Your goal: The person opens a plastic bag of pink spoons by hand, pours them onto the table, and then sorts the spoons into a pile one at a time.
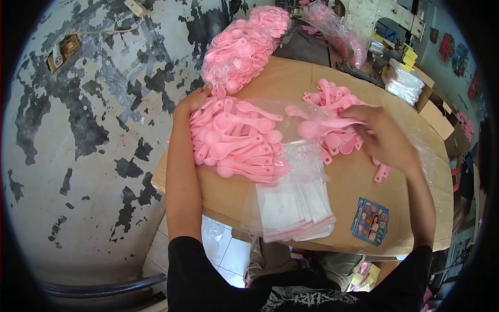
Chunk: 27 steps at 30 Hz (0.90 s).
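Beyond the clear sleeves (296,195), the left hand (195,100), grip too hidden to tell, seemingly steadies the left spoon heap (234,135), while the right hand's (382,136) grip clamps pink spoons (332,128) by their handles, apparently for control.

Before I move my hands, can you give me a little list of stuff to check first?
1. Right hand has a pink spoon: ok, though the hand is blurry.
2. Left hand is gripping something: cannot tell, its fingertips are hidden.
3. Clear bags are on the table: ok.
4. Clear bags are stacked neatly: not ok, they're fanned out.
5. Picture cards are away from the big spoon pile: ok.
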Tool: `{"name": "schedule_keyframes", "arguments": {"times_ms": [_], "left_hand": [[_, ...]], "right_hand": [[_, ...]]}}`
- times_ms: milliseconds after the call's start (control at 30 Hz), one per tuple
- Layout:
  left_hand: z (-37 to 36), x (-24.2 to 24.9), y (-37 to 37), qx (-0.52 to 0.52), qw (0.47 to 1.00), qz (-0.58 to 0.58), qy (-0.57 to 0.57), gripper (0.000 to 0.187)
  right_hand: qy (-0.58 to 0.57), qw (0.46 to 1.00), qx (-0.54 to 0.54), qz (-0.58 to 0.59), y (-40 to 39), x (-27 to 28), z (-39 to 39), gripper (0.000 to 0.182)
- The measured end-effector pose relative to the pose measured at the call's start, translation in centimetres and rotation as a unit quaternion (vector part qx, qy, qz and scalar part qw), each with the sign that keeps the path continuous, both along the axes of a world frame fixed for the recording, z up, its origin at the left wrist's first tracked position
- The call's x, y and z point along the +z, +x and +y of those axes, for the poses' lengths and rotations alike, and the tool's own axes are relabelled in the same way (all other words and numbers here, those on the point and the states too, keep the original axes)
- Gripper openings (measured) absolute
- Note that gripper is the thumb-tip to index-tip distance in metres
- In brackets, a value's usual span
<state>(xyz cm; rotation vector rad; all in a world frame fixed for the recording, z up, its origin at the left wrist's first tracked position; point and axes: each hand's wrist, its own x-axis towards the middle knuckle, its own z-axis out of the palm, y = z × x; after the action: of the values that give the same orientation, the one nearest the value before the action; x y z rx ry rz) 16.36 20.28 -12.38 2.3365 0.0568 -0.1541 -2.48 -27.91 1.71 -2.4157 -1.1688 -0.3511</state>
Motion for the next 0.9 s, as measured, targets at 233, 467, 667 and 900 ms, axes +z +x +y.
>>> {"name": "schedule_keyframes", "arguments": {"times_ms": [233,467,667,900], "left_hand": [[-0.1,-0.6,0.6,0.025,1.000,-0.017,0.004,0.068],[-0.7,0.1,-0.7,0.015,0.999,-0.028,-0.001,0.073],[-0.9,0.6,-1.1,0.027,0.999,-0.026,0.017,0.070],[-0.1,-0.6,0.2,-0.003,1.000,-0.006,-0.029,0.072]], "right_hand": [[-0.091,0.979,-0.118,-0.139,0.1,-1.1,-3.9,0.024],[-0.086,0.992,0.088,-0.006,3.2,-9.5,7.5,0.028],[-0.048,0.989,0.131,0.053,6.1,-11.0,9.8,0.028],[-0.030,0.960,0.278,-0.011,7.5,-11.5,7.7,0.014]]}}
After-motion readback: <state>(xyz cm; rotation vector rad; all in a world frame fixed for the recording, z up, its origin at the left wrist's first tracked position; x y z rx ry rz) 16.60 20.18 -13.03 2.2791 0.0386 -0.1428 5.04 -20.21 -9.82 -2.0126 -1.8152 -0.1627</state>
